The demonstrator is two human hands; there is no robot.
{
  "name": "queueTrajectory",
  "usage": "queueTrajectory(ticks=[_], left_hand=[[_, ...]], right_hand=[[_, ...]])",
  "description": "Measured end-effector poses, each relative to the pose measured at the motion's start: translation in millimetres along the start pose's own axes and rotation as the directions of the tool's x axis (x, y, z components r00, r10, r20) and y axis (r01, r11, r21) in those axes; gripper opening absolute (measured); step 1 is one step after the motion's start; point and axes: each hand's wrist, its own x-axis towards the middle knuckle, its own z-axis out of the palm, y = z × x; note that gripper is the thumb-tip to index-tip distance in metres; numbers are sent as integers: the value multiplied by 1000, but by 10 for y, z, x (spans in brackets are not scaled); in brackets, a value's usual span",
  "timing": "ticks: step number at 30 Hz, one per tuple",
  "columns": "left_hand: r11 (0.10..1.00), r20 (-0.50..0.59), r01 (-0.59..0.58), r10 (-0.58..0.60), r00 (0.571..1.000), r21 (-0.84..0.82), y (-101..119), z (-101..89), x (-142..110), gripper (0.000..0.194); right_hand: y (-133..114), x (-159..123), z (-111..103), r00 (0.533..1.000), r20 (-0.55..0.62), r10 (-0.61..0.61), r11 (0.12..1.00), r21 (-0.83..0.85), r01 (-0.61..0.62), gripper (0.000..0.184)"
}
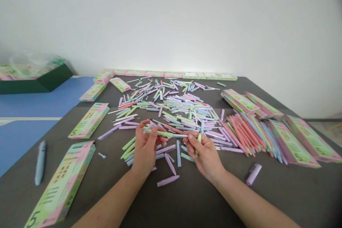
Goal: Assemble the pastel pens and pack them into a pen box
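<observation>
In front of me my left hand point(146, 146) is closed around a green pen barrel point(162, 134) that points to the right. A pale refill point(179, 135) sticks out of the barrel's right end, and the fingertips of my right hand point(204, 151) pinch its far end. A short green pen part point(198, 144) is also tucked in my right hand, between the fingers. Below and between the hands lie loose purple barrel pieces point(168, 181). Behind them spreads a heap of pen parts point(176, 110) in green, blue, purple and coral.
To the right lies a bundle of coral pens point(240, 133) beside stacked pen boxes point(294, 142). A purple cap point(253, 174) is near my right forearm. Further boxes point(61, 181) and a thick blue pen point(40, 163) lie at left. A dark green crate point(50, 80) stands on the blue table point(69, 91).
</observation>
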Motion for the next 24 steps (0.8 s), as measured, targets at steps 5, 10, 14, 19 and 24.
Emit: queueTrajectory(ticks=[5,10,14,19,24], left_hand=[[999,-19,23,-23,1000,-24,23,4,12,38],[998,-46,40,-43,998,-55,34,-8,39,36],[999,-18,25,-25,1000,-44,24,-8,30,35],[1000,22,-23,23,999,-14,-5,-22,20,37],[996,62,-77,74,995,49,-10,-51,10,47]], right_hand=[[-21,7,-22,999,24,42,998,52,-43,21],[-39,8,-44,999,26,26,997,77,-28,22],[1,24,-86,997,40,-71,997,-14,71,14],[69,43,-158,985,86,-149,976,-147,160,12],[61,42,-140,991,79,-103,985,-129,113,12]])
